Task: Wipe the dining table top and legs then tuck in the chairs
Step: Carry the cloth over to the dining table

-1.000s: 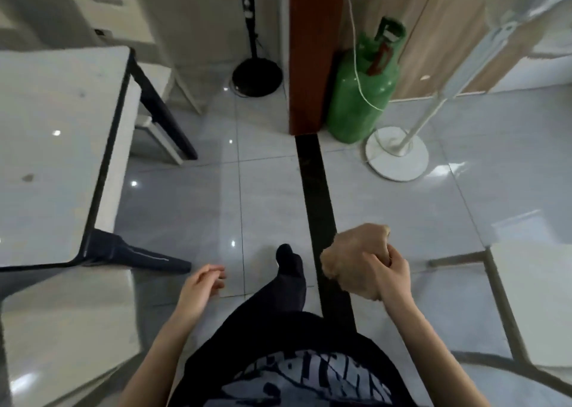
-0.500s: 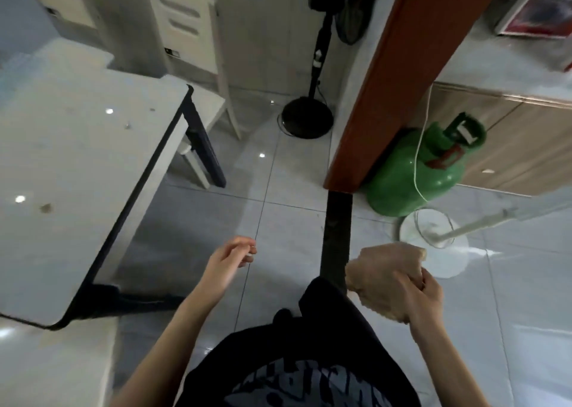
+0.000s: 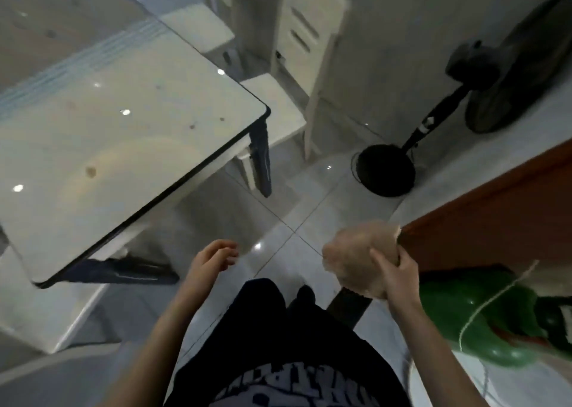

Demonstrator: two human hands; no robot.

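Note:
The dining table (image 3: pixel 130 134) fills the left of the view, with a glossy pale top, a dark rim and small brown spots on it. Two dark legs show: one at the far corner (image 3: pixel 262 162) and one splayed near me (image 3: pixel 123 272). A white chair (image 3: pixel 278 112) stands partly under the far corner, and another white chair (image 3: pixel 58 316) sits under the near edge. My right hand (image 3: pixel 394 275) is closed around a bunched tan cloth (image 3: pixel 356 251), held above the floor. My left hand (image 3: pixel 210 261) hangs loose and holds nothing, a little right of the table's near corner.
A black standing fan has its round base (image 3: pixel 387 171) on the tiled floor ahead. A red-brown door frame (image 3: pixel 495 220) runs along the right. A green gas cylinder (image 3: pixel 483 313) lies low on the right, with a pale cord across it. My dark trousers fill the bottom.
The view has swung left and tilted, so the table now fills more of the frame. Both hands have stayed low in front of me, and the cloth remains in my right hand.

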